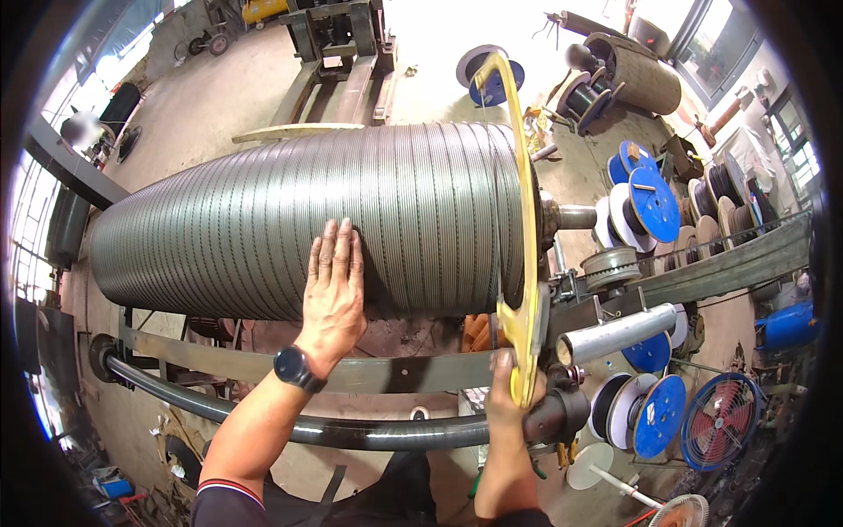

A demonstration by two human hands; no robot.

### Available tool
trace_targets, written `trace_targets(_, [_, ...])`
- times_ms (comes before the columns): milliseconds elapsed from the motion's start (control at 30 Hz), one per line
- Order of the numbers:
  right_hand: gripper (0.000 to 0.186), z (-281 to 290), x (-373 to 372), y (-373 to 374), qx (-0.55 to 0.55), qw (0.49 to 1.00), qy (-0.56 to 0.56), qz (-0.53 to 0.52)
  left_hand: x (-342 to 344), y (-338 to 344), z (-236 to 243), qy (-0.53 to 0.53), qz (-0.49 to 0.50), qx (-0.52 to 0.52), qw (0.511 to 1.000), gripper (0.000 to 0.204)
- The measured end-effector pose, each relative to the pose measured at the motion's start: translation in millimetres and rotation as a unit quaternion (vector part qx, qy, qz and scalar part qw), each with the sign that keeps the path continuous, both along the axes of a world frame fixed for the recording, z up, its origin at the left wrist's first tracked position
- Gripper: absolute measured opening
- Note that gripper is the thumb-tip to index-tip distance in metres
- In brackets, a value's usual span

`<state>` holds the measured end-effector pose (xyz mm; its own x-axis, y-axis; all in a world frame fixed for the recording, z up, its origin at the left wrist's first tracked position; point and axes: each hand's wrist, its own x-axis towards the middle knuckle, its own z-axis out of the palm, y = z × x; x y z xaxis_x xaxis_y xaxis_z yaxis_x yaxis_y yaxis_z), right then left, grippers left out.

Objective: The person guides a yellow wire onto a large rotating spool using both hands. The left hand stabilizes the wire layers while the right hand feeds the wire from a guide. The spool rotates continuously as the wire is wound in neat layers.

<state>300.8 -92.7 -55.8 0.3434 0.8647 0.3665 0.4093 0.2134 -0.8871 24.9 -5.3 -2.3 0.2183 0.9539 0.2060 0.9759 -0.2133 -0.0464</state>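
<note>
A large metal roller (pixel 237 211), ringed with fine grooves and darker dashed lines, lies across the view in front of me. My left hand (pixel 335 290) rests flat on its near side, fingers stretched out and pointing away from me. In my right hand (pixel 511 386) is the handle of a yellow hacksaw (pixel 524 184), fingers wrapped round it. The saw's frame reaches away from me over the roller's right end. Its thin blade runs along the roller's surface close to that end; whether it sits in a groove I cannot tell.
A dark curved bar (pixel 378 433) and a flat metal beam (pixel 413 373) run between me and the roller. At right are a silver tube (pixel 615 334), blue-flanged spools (pixel 654 204) and a fan (pixel 722 420). Forklift forks (pixel 356 92) stand beyond the roller.
</note>
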Motion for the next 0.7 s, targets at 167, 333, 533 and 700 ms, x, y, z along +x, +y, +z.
trace_targets(167, [0.008,-4,0,-34,0.019,0.998,-0.055,-0.004,1,13,13,0.054,0.014,-0.030,0.998,0.093])
trace_targets(333, [0.012,16,-4,17,0.013,0.998,-0.058,0.006,-2,17,7,0.069,0.034,0.002,0.997,0.099])
trace_targets(533, [0.012,4,8,-27,-0.015,0.997,-0.075,0.004,-1,20,16,0.032,0.031,-0.031,0.999,0.104])
trace_targets(700, [0.018,38,-10,21,-0.026,0.999,-0.038,0.011,-3,20,7,0.069,0.010,-0.011,0.997,0.101])
